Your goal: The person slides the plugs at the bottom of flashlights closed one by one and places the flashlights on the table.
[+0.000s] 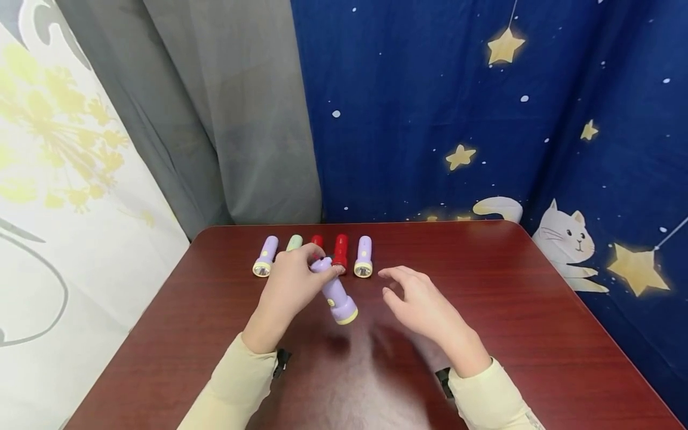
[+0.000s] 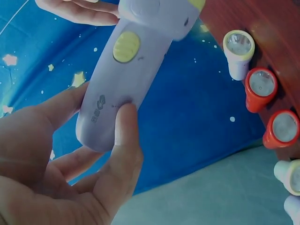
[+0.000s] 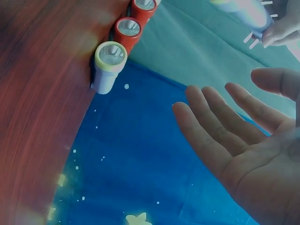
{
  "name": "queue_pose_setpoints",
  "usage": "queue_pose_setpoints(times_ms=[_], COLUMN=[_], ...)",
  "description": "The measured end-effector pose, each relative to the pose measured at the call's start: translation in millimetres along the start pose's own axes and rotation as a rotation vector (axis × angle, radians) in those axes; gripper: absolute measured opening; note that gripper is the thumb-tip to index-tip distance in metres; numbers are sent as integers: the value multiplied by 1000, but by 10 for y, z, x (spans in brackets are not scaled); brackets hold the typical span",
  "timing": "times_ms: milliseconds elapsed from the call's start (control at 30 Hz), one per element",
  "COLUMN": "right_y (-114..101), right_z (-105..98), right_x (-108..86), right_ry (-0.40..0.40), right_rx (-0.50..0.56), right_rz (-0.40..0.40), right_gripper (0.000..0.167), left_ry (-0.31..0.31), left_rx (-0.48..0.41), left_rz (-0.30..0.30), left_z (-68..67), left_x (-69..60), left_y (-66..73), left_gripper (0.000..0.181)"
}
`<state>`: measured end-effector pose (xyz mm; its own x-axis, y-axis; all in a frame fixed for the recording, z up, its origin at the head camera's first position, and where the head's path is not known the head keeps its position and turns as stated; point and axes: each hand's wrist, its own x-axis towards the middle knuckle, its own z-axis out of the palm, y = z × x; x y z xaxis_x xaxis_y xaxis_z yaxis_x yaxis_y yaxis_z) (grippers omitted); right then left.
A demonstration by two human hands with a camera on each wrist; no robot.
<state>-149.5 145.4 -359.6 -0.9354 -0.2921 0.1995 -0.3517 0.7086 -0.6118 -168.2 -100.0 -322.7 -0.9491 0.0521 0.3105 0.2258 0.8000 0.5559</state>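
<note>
My left hand (image 1: 292,278) pinches a purple flashlight (image 1: 335,294) by its tail end, thumb on one side and fingers on the other. Held above the table, the flashlight tilts with its yellow-rimmed head down and to the right. Its yellow switch (image 2: 126,47) shows in the left wrist view. Thin pale prongs (image 3: 254,43) stick out near its tail in the right wrist view. To the right of the flashlight, apart from it in the head view, my right hand (image 1: 424,298) hovers with relaxed fingers and an empty palm.
Behind my hands a row of flashlights lies on the brown table (image 1: 510,310): purple (image 1: 266,257), pale green (image 1: 294,242), red (image 1: 317,240), red (image 1: 341,248), purple (image 1: 364,257). My left hand partly covers the green one. Grey (image 1: 258,119) and blue curtains (image 1: 408,119) hang behind the table.
</note>
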Motion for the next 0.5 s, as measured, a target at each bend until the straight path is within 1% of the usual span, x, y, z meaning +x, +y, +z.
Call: queue_pose_setpoints(times_ms=[133, 233, 367, 433, 500], right_y=[-18, -51, -105, -124, -131], right_z=[8, 26, 57, 73, 89], right_x=[32, 74, 117, 119, 112], right_ry=[12, 12, 19, 30, 49], right_rx=[11, 64, 158, 170, 156], right_rz=[-35, -88, -140, -151, -151], right_gripper=[38, 40, 53, 63, 68], left_ry=[60, 89, 113, 124, 127], left_rx=[-2, -18, -48, -50, -51], left_rz=[36, 73, 126, 160, 182], left_z=[69, 136, 231, 279, 325], left_x=[52, 69, 65, 58, 46], left_y=[56, 136, 258, 318, 368], left_gripper=[35, 36, 35, 31, 30])
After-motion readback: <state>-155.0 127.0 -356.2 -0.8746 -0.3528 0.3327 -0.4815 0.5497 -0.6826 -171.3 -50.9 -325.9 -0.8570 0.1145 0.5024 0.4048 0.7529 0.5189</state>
